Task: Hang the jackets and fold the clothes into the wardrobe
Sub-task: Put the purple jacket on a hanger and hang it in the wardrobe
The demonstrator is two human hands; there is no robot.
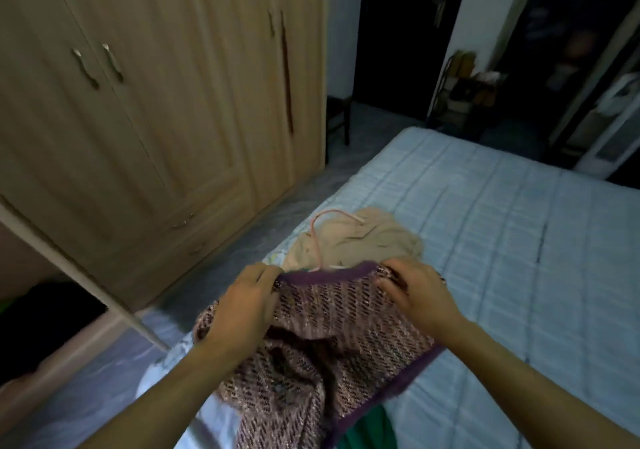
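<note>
A pink-and-purple knitted jacket [332,337] with a purple border lies bunched on the near edge of the bed [502,240]. My left hand [246,306] grips its upper left corner and my right hand [415,292] grips its upper right corner, stretching the top edge between them. A pink hanger [317,237] pokes up just behind that edge, its lower part hidden by the jacket. A beige garment [363,240] lies crumpled beyond it. Green cloth [367,428] shows under the jacket at the bottom.
The wooden wardrobe [156,102] stands to the left, its far doors closed; one open door edge [79,268] juts toward me at lower left. A strip of grey floor [249,240] separates wardrobe and bed. A dark doorway [398,33] and shelves sit at the back.
</note>
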